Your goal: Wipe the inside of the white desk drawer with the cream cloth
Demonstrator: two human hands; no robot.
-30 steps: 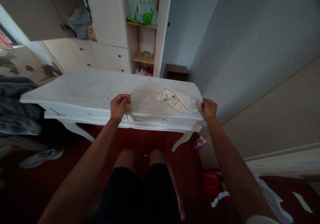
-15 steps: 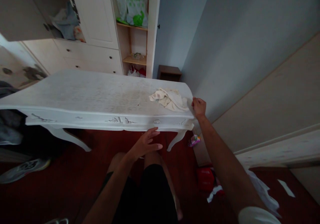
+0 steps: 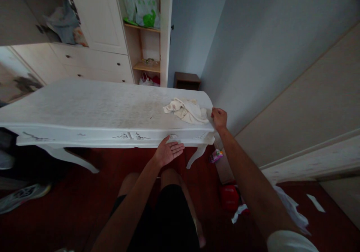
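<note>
**Two Hands at a White Table**

The left hand [image 3: 168, 152] is palm up. Its fingers are straight and close together, just below the knob [image 3: 174, 136] of a drawer [image 3: 188, 134] that looks shut. I can't tell if the thumb touches the drawer.

The right hand [image 3: 219, 117] has its fingers curled in at the end of the white table [image 3: 92, 102]. I can't tell if they pinch the edge. Just left of those fingers, a crumpled cream cloth [image 3: 189, 111] lies on the table.

Far past the left fingers, tall shelves [image 3: 147, 67] hold a white and green bag [image 3: 146, 6] up high. Farther left, a cupboard [image 3: 105, 19] has grey-blue cloth [image 3: 66, 25] heaped inside.
</note>
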